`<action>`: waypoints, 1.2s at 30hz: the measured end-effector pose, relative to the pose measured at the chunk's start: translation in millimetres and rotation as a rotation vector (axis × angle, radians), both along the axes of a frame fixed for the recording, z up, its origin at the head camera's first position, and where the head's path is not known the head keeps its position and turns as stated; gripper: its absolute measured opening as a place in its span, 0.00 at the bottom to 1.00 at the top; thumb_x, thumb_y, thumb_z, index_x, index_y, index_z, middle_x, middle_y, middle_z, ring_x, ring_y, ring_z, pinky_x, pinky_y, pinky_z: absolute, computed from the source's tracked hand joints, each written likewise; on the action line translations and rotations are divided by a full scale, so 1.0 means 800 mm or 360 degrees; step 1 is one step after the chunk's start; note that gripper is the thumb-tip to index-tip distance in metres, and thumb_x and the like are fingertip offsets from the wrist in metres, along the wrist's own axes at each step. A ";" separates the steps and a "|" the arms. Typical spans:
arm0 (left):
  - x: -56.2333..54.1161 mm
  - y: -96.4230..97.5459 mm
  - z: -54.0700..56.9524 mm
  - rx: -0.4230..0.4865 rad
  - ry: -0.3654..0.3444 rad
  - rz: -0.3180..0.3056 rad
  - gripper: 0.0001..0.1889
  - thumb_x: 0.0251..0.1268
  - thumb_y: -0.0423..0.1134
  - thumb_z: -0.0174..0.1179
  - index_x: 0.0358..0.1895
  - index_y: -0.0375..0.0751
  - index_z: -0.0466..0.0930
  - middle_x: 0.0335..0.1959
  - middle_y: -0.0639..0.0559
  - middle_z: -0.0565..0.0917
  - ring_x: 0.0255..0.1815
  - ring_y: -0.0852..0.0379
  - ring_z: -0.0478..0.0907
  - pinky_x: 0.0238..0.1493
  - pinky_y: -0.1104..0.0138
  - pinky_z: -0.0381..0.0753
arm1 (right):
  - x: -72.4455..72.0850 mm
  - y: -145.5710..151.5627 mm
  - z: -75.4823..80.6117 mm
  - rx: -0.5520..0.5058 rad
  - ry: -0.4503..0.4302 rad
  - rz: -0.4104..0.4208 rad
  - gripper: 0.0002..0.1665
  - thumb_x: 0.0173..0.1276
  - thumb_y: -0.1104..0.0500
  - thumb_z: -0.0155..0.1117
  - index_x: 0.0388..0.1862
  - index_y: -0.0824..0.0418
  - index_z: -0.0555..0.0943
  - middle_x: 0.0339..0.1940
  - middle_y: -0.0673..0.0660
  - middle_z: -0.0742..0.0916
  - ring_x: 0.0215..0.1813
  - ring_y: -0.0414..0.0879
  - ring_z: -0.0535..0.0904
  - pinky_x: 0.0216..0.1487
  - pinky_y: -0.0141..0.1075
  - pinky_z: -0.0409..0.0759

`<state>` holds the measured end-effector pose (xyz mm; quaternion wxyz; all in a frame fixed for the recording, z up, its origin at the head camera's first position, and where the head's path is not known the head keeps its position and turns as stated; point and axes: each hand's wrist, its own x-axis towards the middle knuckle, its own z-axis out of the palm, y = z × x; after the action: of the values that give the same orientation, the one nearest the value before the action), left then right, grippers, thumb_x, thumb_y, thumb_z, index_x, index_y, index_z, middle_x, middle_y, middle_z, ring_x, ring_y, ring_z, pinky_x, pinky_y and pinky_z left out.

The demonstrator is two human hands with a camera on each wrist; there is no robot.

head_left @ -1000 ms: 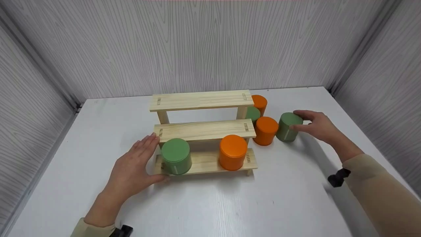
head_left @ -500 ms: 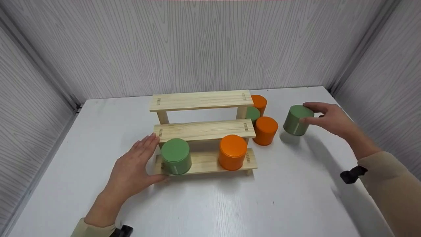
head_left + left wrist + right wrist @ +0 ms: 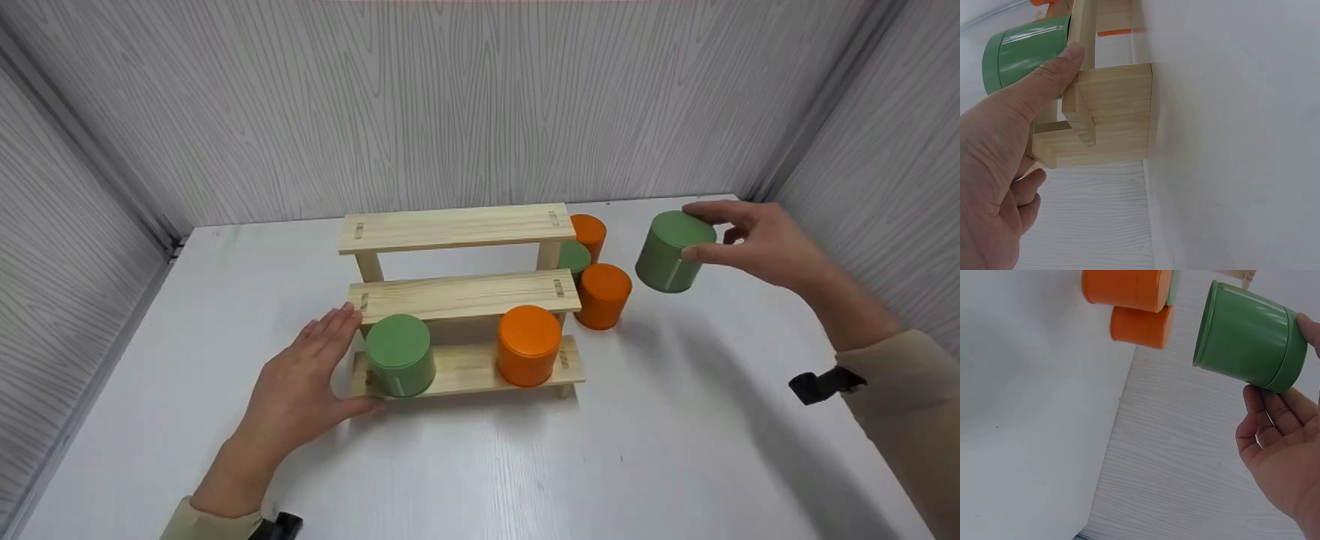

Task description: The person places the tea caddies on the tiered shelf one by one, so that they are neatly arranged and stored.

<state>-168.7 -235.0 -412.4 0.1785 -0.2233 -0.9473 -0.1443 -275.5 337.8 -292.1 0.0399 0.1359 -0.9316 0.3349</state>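
A three-tier wooden shelf rack [image 3: 463, 296] stands mid-table. My left hand [image 3: 296, 397] holds its left end, the thumb at the bottom tier's front edge and the fingers by the middle tier. Beside that thumb, a green tin [image 3: 400, 356] sits upright on the bottom tier, with an orange tin [image 3: 529, 346] towards the tier's right end. To the right of the rack, my right hand [image 3: 776, 244] pinches another green tin [image 3: 671, 253] near its lid, between thumb and fingers. This tin is raised off the table and slightly tilted; its underside edge shows in the right wrist view [image 3: 1244, 337].
Two orange tins, a front one [image 3: 602, 296] and a back one [image 3: 589, 234], stand on the white table [image 3: 480, 465] right of the rack. A green tin [image 3: 574, 257] between them is partly hidden by the rack. Grey wood-grain panels [image 3: 450, 105] enclose the table.
My right hand has lifted the green tin off the table, first shifting it right, then raising it further. The left hand has stayed at the rack's left end.
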 end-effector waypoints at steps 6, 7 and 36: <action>-0.001 0.001 0.001 0.0003 0.0001 0.0005 0.67 0.35 0.54 0.91 0.82 0.34 0.63 0.80 0.41 0.68 0.80 0.43 0.66 0.83 0.52 0.64 | 0.010 -0.027 0.024 0.0008 0.0069 0.0103 0.33 0.66 0.52 0.81 0.70 0.49 0.84 0.58 0.50 0.88 0.51 0.44 0.79 0.39 0.28 0.77; -0.001 0.001 0.001 0.0004 -0.0001 0.0005 0.67 0.35 0.53 0.91 0.82 0.34 0.63 0.80 0.41 0.68 0.80 0.43 0.66 0.83 0.52 0.63 | 0.011 -0.032 0.027 0.0006 0.0079 0.0125 0.33 0.66 0.52 0.81 0.70 0.49 0.84 0.58 0.50 0.89 0.53 0.43 0.79 0.41 0.28 0.77; -0.004 0.002 0.003 -0.0031 -0.0147 0.0040 0.65 0.41 0.55 0.88 0.82 0.34 0.62 0.83 0.42 0.65 0.83 0.43 0.62 0.84 0.51 0.61 | -0.004 -0.212 0.066 -0.0139 0.0138 0.0679 0.37 0.62 0.50 0.82 0.71 0.55 0.83 0.62 0.49 0.88 0.61 0.43 0.79 0.54 0.40 0.76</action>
<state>-172.1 -233.7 -409.7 0.1341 -0.2061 -0.9587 -0.1430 -279.0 168.4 -239.7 0.0141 0.3423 -0.8638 0.3695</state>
